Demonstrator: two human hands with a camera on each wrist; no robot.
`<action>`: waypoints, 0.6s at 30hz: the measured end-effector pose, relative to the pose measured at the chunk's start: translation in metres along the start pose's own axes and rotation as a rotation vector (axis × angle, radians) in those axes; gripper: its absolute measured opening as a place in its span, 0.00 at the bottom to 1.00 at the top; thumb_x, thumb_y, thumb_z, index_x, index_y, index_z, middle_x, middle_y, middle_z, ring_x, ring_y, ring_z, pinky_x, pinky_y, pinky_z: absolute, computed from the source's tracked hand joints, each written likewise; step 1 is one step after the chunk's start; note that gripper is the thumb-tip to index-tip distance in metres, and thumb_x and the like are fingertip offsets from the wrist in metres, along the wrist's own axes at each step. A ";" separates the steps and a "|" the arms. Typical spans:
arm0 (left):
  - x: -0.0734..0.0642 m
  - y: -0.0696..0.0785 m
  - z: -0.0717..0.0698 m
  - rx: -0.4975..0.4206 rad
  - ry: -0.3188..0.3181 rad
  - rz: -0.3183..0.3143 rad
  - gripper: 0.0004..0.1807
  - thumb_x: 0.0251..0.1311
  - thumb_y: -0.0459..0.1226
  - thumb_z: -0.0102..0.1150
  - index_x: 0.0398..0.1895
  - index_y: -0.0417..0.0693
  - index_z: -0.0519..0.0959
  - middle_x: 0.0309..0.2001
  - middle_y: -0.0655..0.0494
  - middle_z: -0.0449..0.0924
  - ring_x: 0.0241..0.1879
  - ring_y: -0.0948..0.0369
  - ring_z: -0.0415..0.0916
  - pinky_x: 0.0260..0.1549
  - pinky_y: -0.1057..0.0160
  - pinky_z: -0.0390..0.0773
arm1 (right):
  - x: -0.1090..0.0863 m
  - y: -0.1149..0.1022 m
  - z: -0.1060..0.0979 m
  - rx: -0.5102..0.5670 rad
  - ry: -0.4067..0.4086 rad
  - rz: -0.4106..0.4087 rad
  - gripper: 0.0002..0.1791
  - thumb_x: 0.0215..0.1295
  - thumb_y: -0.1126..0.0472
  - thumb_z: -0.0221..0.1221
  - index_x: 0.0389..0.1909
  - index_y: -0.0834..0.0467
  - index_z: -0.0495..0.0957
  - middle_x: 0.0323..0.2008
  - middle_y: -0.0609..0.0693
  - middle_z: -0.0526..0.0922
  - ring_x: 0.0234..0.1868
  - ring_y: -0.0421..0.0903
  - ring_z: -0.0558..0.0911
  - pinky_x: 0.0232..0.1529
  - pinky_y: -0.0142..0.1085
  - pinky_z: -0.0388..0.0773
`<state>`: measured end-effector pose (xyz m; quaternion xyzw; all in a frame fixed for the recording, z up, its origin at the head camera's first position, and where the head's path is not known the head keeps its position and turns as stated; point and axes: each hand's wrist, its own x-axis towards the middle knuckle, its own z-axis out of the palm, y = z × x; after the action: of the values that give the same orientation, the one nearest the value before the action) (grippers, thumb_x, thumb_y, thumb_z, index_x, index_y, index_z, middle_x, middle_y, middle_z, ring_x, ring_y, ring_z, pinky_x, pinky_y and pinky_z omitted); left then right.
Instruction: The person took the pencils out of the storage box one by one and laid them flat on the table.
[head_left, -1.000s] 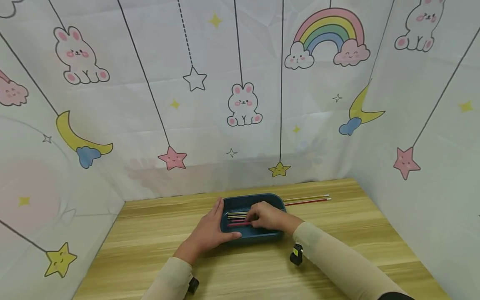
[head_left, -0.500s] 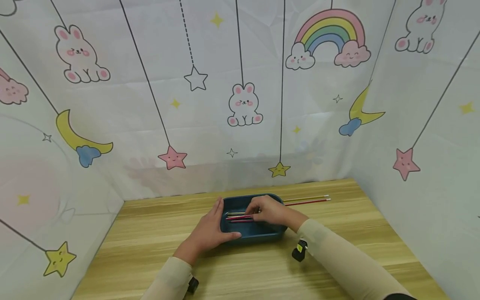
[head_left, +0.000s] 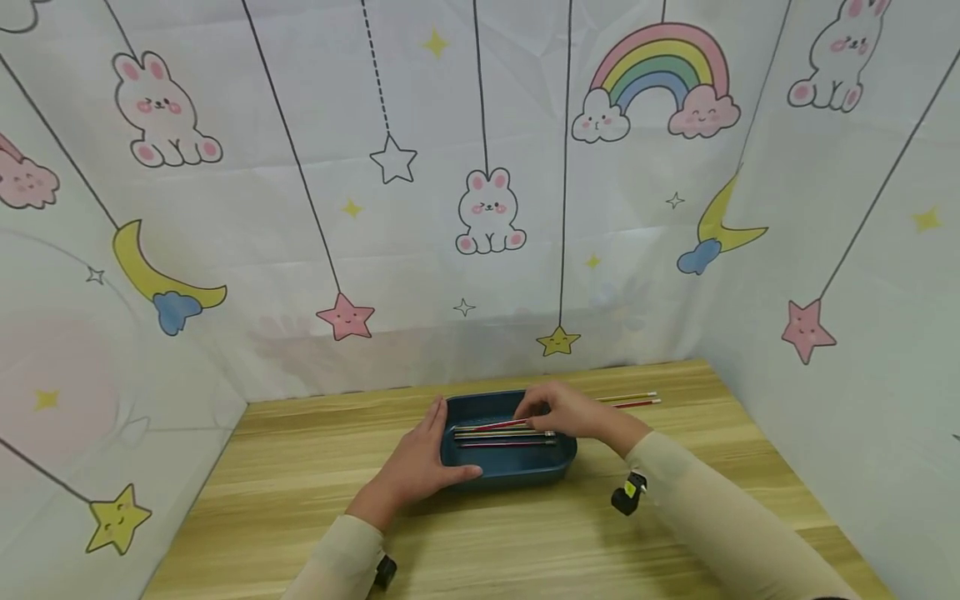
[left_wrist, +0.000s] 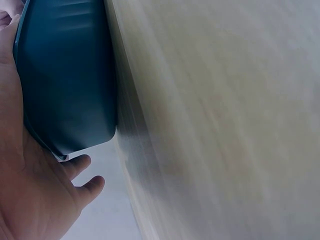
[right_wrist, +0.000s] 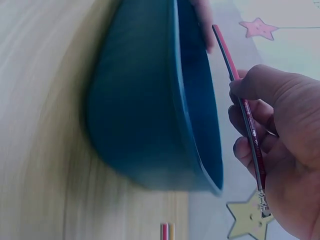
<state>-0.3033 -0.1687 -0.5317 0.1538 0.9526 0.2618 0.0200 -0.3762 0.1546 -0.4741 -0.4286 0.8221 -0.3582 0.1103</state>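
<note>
A dark blue plastic bin [head_left: 517, 479] stands on the wooden table, with several pencils [head_left: 498, 444] lying lengthwise inside. My left hand [head_left: 415, 467] rests at its left end, fingers straight along the outside and thumb over the near rim. In the left wrist view, the fingertips [left_wrist: 92, 189] stick out past the bin's corner. Over the bin's right part, my right hand [head_left: 558, 407] pinches a red-and-black pencil [right_wrist: 248, 117] between thumb and fingers. The pencil's metal eraser end points toward the palm in the right wrist view.
A red pencil [head_left: 637, 404] and a yellow pencil [head_left: 633, 396] lie on the table [head_left: 315, 467] to the right behind the bin. White cloth walls [head_left: 405, 242] with printed bunnies, stars and moons enclose the table's back and sides.
My right hand has lifted the red pencil from the others in the bin and moved it right and up toward the far rim. My left hand has stayed in place.
</note>
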 end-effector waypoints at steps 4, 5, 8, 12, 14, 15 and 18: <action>0.000 0.000 0.001 0.004 0.002 0.000 0.76 0.57 0.76 0.71 0.92 0.42 0.43 0.91 0.45 0.40 0.85 0.38 0.56 0.78 0.36 0.63 | -0.012 0.004 -0.011 -0.006 0.004 0.002 0.11 0.79 0.69 0.64 0.54 0.59 0.92 0.46 0.48 0.87 0.43 0.41 0.85 0.44 0.39 0.86; 0.000 0.000 0.001 0.003 0.002 0.001 0.76 0.57 0.75 0.71 0.92 0.42 0.43 0.91 0.44 0.41 0.85 0.38 0.56 0.78 0.36 0.63 | -0.015 0.005 -0.014 -0.008 0.004 0.006 0.11 0.79 0.69 0.64 0.54 0.59 0.92 0.46 0.49 0.87 0.43 0.41 0.85 0.44 0.39 0.85; 0.000 0.001 0.000 -0.003 0.002 0.002 0.76 0.57 0.75 0.72 0.92 0.42 0.43 0.91 0.45 0.40 0.85 0.38 0.55 0.78 0.36 0.63 | -0.023 0.008 -0.023 -0.018 -0.001 0.015 0.11 0.79 0.69 0.64 0.54 0.58 0.92 0.46 0.49 0.88 0.43 0.41 0.86 0.44 0.39 0.85; 0.000 0.001 0.000 0.000 -0.005 0.005 0.76 0.58 0.75 0.72 0.92 0.43 0.42 0.91 0.45 0.39 0.85 0.38 0.55 0.79 0.36 0.62 | -0.032 0.011 -0.035 -0.025 -0.001 0.032 0.11 0.80 0.68 0.65 0.54 0.57 0.93 0.46 0.49 0.88 0.43 0.43 0.86 0.44 0.41 0.85; 0.000 0.001 0.000 0.000 -0.006 0.005 0.76 0.58 0.74 0.72 0.92 0.42 0.42 0.91 0.45 0.39 0.85 0.38 0.55 0.79 0.35 0.62 | -0.037 0.012 -0.040 -0.027 0.006 0.046 0.11 0.80 0.68 0.65 0.53 0.56 0.93 0.47 0.48 0.89 0.43 0.43 0.85 0.45 0.41 0.85; 0.000 0.001 0.000 0.002 -0.007 0.005 0.76 0.58 0.74 0.72 0.92 0.42 0.42 0.91 0.45 0.39 0.85 0.38 0.55 0.79 0.35 0.62 | -0.040 0.013 -0.043 -0.031 0.013 0.050 0.10 0.80 0.68 0.65 0.53 0.56 0.93 0.47 0.48 0.89 0.43 0.44 0.85 0.45 0.42 0.85; 0.000 0.000 0.000 0.002 -0.007 0.007 0.76 0.58 0.75 0.71 0.92 0.42 0.42 0.91 0.45 0.39 0.85 0.38 0.55 0.79 0.35 0.62 | -0.047 0.015 -0.049 -0.040 0.031 0.057 0.10 0.79 0.67 0.67 0.51 0.56 0.94 0.46 0.46 0.89 0.43 0.44 0.84 0.44 0.40 0.84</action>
<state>-0.3029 -0.1685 -0.5317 0.1583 0.9522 0.2604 0.0223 -0.3811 0.2210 -0.4545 -0.4015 0.8425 -0.3452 0.0990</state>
